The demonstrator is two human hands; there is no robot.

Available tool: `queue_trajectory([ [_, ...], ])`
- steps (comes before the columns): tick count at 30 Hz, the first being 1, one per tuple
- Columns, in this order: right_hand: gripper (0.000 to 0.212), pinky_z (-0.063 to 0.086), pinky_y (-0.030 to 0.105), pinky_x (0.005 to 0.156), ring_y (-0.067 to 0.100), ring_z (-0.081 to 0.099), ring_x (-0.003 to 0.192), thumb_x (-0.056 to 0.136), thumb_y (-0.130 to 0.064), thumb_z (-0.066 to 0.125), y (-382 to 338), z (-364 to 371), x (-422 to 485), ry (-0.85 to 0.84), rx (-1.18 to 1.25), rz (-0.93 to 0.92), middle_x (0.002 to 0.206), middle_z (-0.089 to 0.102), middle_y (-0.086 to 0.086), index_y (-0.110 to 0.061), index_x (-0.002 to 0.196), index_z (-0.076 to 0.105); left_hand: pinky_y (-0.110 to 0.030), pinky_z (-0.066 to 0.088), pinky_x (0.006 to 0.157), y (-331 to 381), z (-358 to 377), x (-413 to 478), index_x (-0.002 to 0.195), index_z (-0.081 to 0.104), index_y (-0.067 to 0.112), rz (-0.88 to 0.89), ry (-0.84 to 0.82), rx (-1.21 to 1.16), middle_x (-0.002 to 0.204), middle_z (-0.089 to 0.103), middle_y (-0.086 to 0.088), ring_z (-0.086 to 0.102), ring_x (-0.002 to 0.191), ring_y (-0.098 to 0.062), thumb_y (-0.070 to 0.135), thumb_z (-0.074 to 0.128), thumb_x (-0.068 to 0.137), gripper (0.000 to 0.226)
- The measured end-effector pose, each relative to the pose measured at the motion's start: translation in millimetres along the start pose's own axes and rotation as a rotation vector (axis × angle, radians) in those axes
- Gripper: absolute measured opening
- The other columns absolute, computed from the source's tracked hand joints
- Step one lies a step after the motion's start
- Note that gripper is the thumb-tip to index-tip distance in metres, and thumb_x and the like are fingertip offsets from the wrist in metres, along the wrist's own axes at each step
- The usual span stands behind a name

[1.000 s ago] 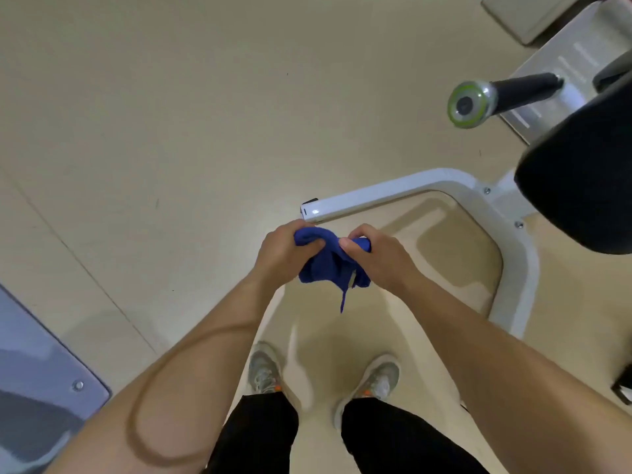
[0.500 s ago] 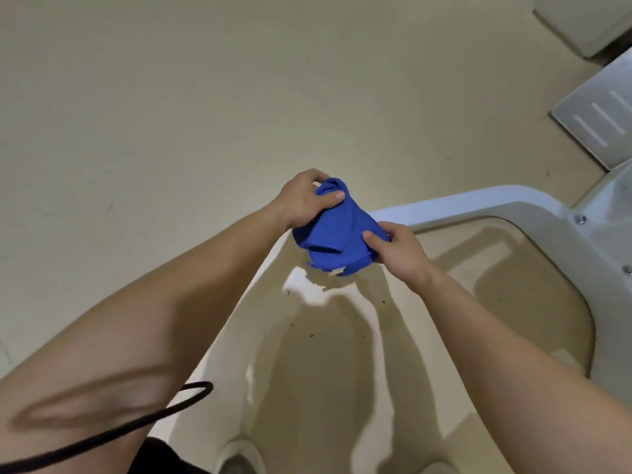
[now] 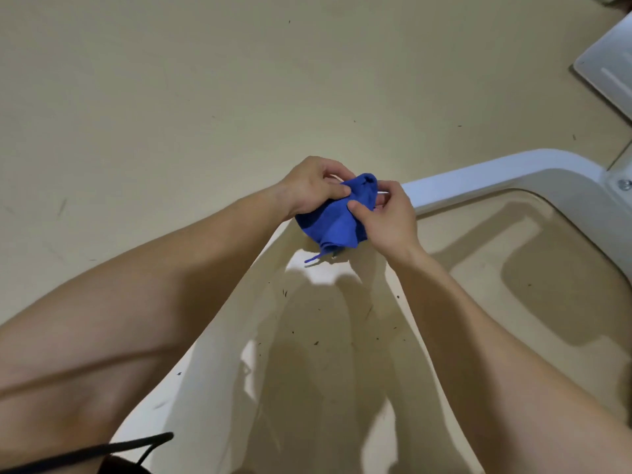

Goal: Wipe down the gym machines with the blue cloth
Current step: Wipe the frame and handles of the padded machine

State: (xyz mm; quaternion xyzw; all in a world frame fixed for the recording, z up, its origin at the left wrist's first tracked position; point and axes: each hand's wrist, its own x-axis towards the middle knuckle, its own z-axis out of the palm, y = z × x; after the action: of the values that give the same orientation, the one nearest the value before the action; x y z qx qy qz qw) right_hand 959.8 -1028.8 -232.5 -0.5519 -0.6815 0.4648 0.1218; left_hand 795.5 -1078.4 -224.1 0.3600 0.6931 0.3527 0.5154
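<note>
Bunching blue cloth between both hands

Both arms are stretched out forward and angled in toward each other, bare forearms, so the hands meet right in the middle. Left hand comes in from the left with the knuckles up, fingers curled over and the thumb pressed flat, pinching the blue cloth. Right hand is just beside it, back of the hand facing up, thumb pointing left and clamped onto the same cloth. Wrists are fairly straight and the hands are almost touching.
</note>
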Motion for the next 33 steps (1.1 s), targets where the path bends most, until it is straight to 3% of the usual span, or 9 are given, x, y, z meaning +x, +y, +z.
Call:
queue_trajectory([
  [3, 0.02, 0.059, 0.042, 0.076, 0.019, 0.067, 0.074, 0.083, -0.021, 0.073, -1.5, -16.1, 5.8, -0.057, 0.021, 0.009, 0.078, 0.066, -0.004, -0.02, 0.099, 0.063, -0.018, 0.043, 0.073, 5.0, -18.7, 9.8, 0.099, 0.072, 0.025, 0.164, 0.064, 0.378, 0.093, 0.071, 0.002, 0.062, 0.085, -0.01, 0.014, 0.064, 0.091, 0.015],
  [6, 0.011, 0.06, 0.036, 0.065, 0.024, 0.067, 0.07, 0.085, -0.004, 0.064, 1.8, -34.8, 2.3, -0.189, 0.125, 0.074, 0.078, 0.066, 0.003, -0.013, 0.09, 0.065, -0.03, 0.048, 0.085, 19.1, -38.2, 22.8, 0.1, 0.074, 0.03, 0.261, -0.037, 0.719, 0.1, 0.072, 0.005, 0.063, 0.095, -0.015, 0.02, 0.067, 0.089, 0.016],
  [8, 0.01, 0.054, 0.035, 0.061, 0.021, 0.061, 0.068, 0.085, -0.001, 0.059, 7.6, -45.3, 0.8, -0.253, 0.177, 0.159, 0.076, 0.065, 0.006, -0.009, 0.084, 0.064, -0.032, 0.047, 0.078, 36.9, -36.0, 34.7, 0.102, 0.072, 0.032, 0.308, -0.081, 0.901, 0.098, 0.069, 0.008, 0.061, 0.095, -0.016, 0.024, 0.066, 0.09, 0.016],
  [12, 0.007, 0.041, 0.032, 0.061, 0.022, 0.051, 0.066, 0.077, -0.011, 0.059, 29.1, -46.0, 7.2, -0.029, 0.056, 0.271, 0.069, 0.057, 0.004, -0.004, 0.077, 0.06, -0.033, 0.038, 0.07, 55.8, 0.8, 63.3, 0.107, 0.07, 0.038, 0.487, 0.016, 1.21, 0.092, 0.055, 0.0, 0.057, 0.094, -0.027, 0.031, 0.061, 0.091, 0.02],
  [18, 0.029, 0.047, 0.039, 0.087, 0.028, 0.055, 0.099, 0.085, -0.023, 0.065, 50.0, 4.5, -7.9, 0.481, -0.015, 0.256, 0.117, 0.05, 0.006, -0.014, 0.107, 0.049, -0.037, 0.045, 0.094, -10.8, 49.7, 44.7, 0.141, 0.043, 0.022, 0.221, 0.176, 0.622, 0.139, 0.049, -0.001, 0.055, 0.117, -0.024, 0.043, 0.047, 0.098, 0.048],
  [20, 0.022, 0.044, 0.034, 0.084, 0.026, 0.058, 0.1, 0.095, -0.028, 0.054, 49.3, 23.2, -11.7, 0.432, 0.214, 0.313, 0.113, 0.056, 0.005, -0.014, 0.111, 0.05, -0.036, 0.045, 0.085, -30.8, 55.7, 35.0, 0.137, 0.045, 0.022, 0.195, 0.086, 0.704, 0.125, 0.061, -0.001, 0.059, 0.107, -0.026, 0.048, 0.036, 0.1, 0.046],
  [23, 0.042, 0.042, 0.033, 0.082, 0.024, 0.058, 0.101, 0.102, -0.043, 0.033, 45.6, 52.1, -10.7, 0.267, 0.415, 0.278, 0.118, 0.061, 0.008, -0.015, 0.131, 0.045, -0.038, 0.044, 0.077, -35.8, 45.2, 36.1, 0.128, 0.05, 0.02, 0.204, -0.042, 0.82, 0.107, 0.065, -0.001, 0.059, 0.092, -0.027, 0.044, 0.028, 0.103, 0.041],
  [28, 0.071, 0.035, 0.033, 0.107, 0.025, 0.042, 0.134, 0.102, -0.051, 0.027, 48.0, 60.7, 16.8, 0.315, 0.493, 0.308, 0.153, 0.037, 0.007, -0.013, 0.157, 0.004, -0.038, 0.042, 0.081, -26.0, 44.0, 62.7, 0.115, 0.055, 0.014, 0.169, -0.167, 0.786, 0.101, 0.063, -0.005, 0.056, 0.091, -0.027, 0.04, 0.024, 0.107, 0.041],
  [33, 0.066, 0.031, 0.03, 0.099, 0.03, 0.041, 0.136, 0.106, -0.044, 0.027, 67.4, 12.9, 67.9, 0.451, 0.509, 0.38, 0.154, 0.037, 0.011, -0.009, 0.157, 0.002, -0.032, 0.037, 0.083, 10.1, 83.4, 111.9, 0.107, 0.056, 0.01, 0.248, -0.264, 0.772, 0.106, 0.063, -0.005, 0.054, 0.096, -0.024, 0.04, 0.024, 0.107, 0.044],
])
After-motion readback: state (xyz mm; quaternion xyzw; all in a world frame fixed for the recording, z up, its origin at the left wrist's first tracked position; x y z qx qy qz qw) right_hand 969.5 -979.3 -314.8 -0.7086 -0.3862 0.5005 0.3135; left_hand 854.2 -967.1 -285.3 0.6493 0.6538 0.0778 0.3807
